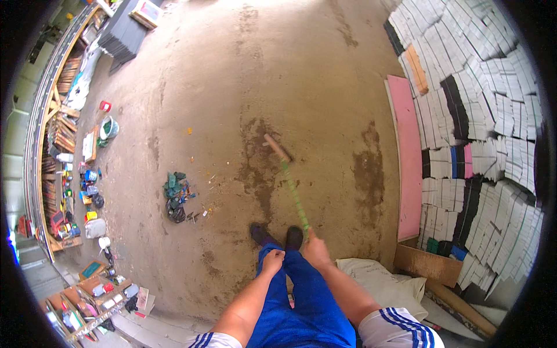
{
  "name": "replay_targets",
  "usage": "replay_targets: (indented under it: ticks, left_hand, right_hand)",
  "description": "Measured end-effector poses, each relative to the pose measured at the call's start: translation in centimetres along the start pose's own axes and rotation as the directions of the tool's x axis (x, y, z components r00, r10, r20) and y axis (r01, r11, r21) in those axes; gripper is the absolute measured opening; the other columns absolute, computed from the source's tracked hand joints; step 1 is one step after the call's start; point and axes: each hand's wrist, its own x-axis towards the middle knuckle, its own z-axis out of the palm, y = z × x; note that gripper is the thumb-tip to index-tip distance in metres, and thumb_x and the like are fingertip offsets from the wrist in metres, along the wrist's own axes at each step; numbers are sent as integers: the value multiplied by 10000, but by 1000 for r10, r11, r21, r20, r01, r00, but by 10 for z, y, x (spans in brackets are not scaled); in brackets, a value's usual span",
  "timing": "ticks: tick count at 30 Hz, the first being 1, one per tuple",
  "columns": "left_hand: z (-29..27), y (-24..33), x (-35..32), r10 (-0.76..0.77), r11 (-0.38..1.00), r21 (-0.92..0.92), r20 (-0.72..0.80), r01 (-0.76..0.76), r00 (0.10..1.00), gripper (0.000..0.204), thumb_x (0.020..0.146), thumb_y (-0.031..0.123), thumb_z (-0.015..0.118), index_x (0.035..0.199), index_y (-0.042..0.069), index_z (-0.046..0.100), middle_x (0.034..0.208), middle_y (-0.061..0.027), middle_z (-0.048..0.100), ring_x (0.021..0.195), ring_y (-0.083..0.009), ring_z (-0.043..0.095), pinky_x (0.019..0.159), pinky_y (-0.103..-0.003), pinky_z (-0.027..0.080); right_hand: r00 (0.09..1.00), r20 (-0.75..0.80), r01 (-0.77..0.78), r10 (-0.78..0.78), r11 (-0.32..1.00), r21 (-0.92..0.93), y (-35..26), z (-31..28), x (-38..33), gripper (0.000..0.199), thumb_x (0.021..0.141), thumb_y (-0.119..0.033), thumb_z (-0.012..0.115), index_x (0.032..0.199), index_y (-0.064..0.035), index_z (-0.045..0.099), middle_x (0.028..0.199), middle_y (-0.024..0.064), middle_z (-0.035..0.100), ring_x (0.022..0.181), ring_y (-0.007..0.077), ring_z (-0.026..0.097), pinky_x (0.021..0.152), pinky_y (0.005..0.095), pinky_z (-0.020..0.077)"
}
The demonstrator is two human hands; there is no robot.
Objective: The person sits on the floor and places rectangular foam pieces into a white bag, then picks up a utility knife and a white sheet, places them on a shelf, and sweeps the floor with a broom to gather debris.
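Note:
My right hand is wrapped round the green-banded handle of a push broom, ahead of my right thigh. The handle slants away and to the left, down to the broom's wooden head, which rests on the concrete floor beside a dark damp stain. My left hand is closed in front of my left thigh, apart from the visible part of the handle; whatever may be inside its fingers is hidden. On the floor to the left lies a small heap of green and dark rubbish, with loose scraps scattered near it.
Tall stacks of white sheets line the right side, with a pink panel leaning there. A pale sack lies by my right arm. Bottles, a bucket and a wooden rack stand at left. Another shelf is at lower left.

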Motion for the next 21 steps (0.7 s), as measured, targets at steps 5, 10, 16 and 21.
replay_targets:
  ticks: [5,10,16,21]
  left_hand:
    - [-13,-14,14,20,998,-55,-17,-21,1000,350,962,357,634,1060,30,712,947,-151,747,920,-293,717,819,-391,534]
    - [-28,-7,9,14,997,-81,4,-14,1000,353,965,352,630,1069,24,710,970,-169,744,944,-304,716,833,-395,536]
    - [-43,-53,21,-21,998,-68,-50,18,999,366,967,358,619,1070,18,707,1027,-193,734,993,-346,701,861,-424,534]
    - [-56,-60,31,-30,991,-134,-57,22,998,366,963,365,623,1057,21,705,1016,-193,732,985,-347,700,855,-425,533]
  right_hand:
    - [989,-146,-31,1,978,-205,-28,-56,109,660,941,-72,539,1548,-2,290,970,266,700,933,421,692,779,519,559]
    - [998,-64,4,-23,962,-274,-53,-29,174,687,960,-67,513,1571,7,208,1067,254,693,955,393,698,751,472,576]
    - [981,160,161,-112,927,-338,-100,47,68,613,946,-109,451,1532,-21,297,1069,307,689,1013,473,682,888,567,541]
    - [972,197,203,-130,887,-414,-110,28,47,687,929,-103,481,1575,-72,249,1023,293,700,960,457,698,847,564,552]
